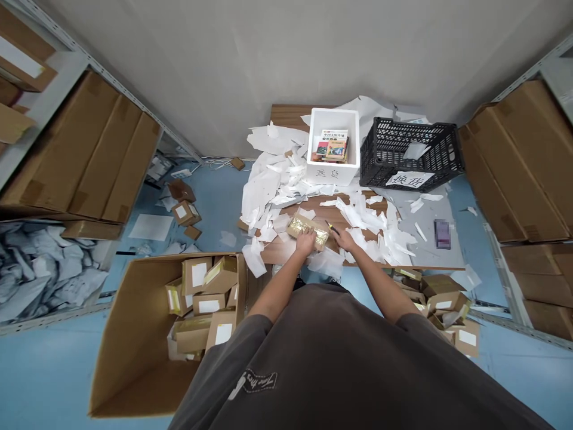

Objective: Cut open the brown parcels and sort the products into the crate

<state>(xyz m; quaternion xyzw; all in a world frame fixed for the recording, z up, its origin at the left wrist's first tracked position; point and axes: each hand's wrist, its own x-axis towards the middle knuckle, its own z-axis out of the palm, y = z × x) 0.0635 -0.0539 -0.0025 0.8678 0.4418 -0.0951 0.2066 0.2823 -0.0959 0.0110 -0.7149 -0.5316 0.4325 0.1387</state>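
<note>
Your two hands are being apart, with a small gap between them. Your left hand [305, 241] is lying over the taped parcel [302, 223], which is sitting on the table [286, 111], on your side of the white box [313, 174] and slightly to the left of it. I cannot tell if your left thumb is gripping or only resting. Your right hand [344, 239] is closing around a yellow-and-black tool [332, 228], probably a cutter, also on your side of the white box.

The parcel is looking like cardboard, so I am expecting it to be rather stiff and probably light, although its contents are hiding from view. The shiny tape is likely making its top a little slippery. Loose paper scraps [262, 192], left of the white box and before it, are perhaps letting things slide too. For a firm hold, you are better taking the parcel by its two long sides, with fingers staying away from the tool's tip.
</note>
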